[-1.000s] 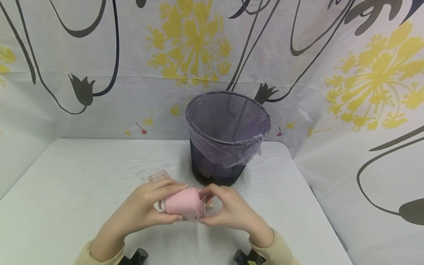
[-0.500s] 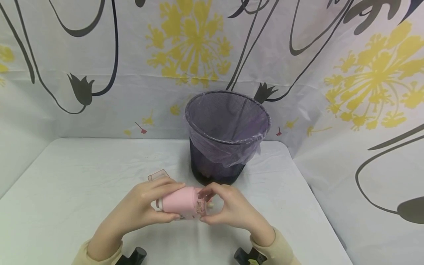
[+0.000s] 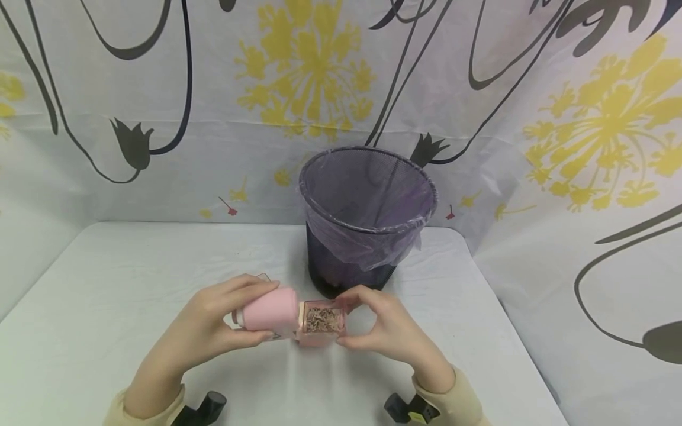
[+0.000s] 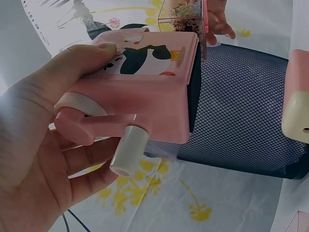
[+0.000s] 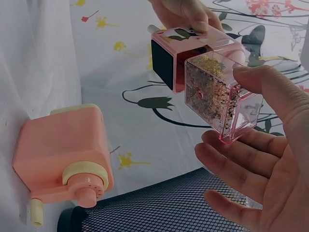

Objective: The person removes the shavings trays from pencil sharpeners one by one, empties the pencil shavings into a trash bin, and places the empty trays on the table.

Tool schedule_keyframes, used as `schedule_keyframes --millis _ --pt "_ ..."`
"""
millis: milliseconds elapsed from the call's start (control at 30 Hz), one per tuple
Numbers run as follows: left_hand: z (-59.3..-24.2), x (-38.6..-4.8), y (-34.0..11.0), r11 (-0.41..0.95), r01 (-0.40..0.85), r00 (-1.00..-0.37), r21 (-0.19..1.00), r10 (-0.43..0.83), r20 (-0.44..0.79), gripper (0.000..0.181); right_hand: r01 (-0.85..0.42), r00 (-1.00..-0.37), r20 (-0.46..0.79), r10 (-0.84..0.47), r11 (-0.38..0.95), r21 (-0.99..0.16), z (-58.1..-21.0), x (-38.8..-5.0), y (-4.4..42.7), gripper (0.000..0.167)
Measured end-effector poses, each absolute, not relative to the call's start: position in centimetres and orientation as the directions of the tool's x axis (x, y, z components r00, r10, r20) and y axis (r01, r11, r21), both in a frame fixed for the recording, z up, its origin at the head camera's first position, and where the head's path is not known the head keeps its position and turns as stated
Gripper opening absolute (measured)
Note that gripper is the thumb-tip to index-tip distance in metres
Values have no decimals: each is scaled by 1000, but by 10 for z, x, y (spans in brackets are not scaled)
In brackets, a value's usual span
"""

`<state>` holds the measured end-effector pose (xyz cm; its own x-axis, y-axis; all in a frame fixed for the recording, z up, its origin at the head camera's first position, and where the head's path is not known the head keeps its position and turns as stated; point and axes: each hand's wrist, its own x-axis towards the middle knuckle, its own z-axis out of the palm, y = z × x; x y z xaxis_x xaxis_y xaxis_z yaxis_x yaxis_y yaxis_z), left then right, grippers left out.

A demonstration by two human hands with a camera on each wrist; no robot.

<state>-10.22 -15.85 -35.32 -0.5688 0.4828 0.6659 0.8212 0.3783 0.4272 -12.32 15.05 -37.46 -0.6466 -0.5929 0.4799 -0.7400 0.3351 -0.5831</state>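
The step in hand looks like parting the clear drawer (image 5: 244, 118) from the pink sharpener (image 3: 269, 310) — the left hand (image 3: 210, 310) grips the sharpener, the right hand (image 3: 389, 322) pinches the drawer's right end, both above the worktop (image 3: 133, 284). Shavings (image 3: 323, 320) lie inside (a second sharpener (image 5: 60, 145) stands below), so the next move probably calls for a level drawer — the bin (image 3: 341, 260) is just beyond.
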Motion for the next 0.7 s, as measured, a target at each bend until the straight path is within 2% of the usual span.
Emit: schedule_keyframes --millis 700 --pt "-363 -117 -168 484 782 -607 394 445 658 54 -770 -623 551 -555 311 -557 -372 -131 163 55"
